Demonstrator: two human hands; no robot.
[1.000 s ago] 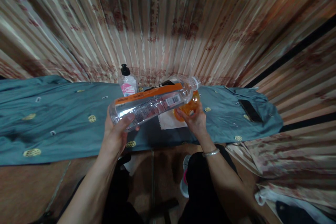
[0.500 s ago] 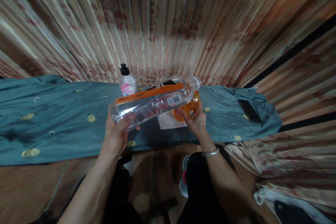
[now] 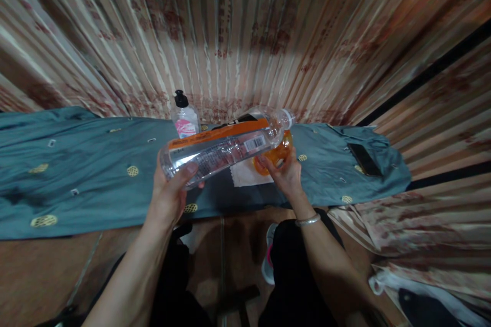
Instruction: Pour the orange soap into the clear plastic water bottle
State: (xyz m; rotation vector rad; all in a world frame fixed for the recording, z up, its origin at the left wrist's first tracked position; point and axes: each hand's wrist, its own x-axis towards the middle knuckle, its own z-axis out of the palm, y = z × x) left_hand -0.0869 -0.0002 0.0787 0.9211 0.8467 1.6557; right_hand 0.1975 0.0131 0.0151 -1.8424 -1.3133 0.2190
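A large clear plastic bottle (image 3: 222,148) with an orange, silver and black label lies tilted across the middle of the view. My left hand (image 3: 172,186) is wrapped round its base end, thumb on the near side. The bottle's neck points right and slightly up; whether it has a cap I cannot tell. Behind and below the neck, my right hand (image 3: 286,171) grips an orange see-through plastic object (image 3: 282,152), rounded and partly hidden by the bottle. A white wipe or paper sheet (image 3: 249,176) lies on the cloth beneath them.
Behind the large bottle stands a small clear bottle (image 3: 186,120) with a black cap and pink label. A dark phone (image 3: 363,159) lies at the right on the green patterned cloth (image 3: 99,163). Pleated curtains (image 3: 238,36) hang close behind, with black bars (image 3: 429,71) at right.
Almost nothing differs. The view has shifted very slightly, and both hands keep their holds on the bottle and the orange object.
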